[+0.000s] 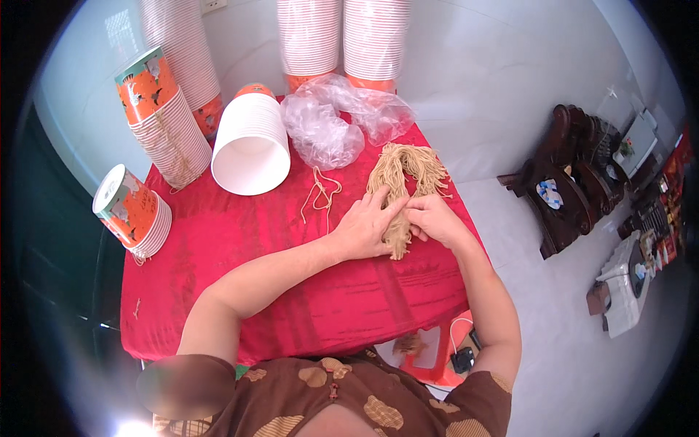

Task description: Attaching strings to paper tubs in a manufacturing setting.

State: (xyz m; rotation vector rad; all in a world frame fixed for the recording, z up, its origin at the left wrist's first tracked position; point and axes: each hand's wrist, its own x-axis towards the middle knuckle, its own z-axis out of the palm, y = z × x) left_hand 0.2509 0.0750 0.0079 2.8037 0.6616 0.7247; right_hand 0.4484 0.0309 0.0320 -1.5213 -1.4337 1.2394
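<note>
A bundle of tan twine point(397, 164) lies bent over on the right part of the red-covered table, its loose ends fanning out. My left hand point(364, 227) is across the lower end of the bundle, with fingers over the strands and thumb below. From the right, my right hand point(432, 219) meets it, fingers curled and pinching at the strands beside my left fingertips. The exact strands in that pinch are hidden. A few loose lengths of twine point(320, 195) lie left of the bundle.
Behind are a white paper bucket stack point(251, 142) on its side, a crumpled clear plastic bag point(324, 127) and tall wrapped stacks point(309, 36). Orange bucket stacks point(164, 120) tied with twine stand at left, one shorter point(135, 211). Under the table's right front is a red stool point(440, 357).
</note>
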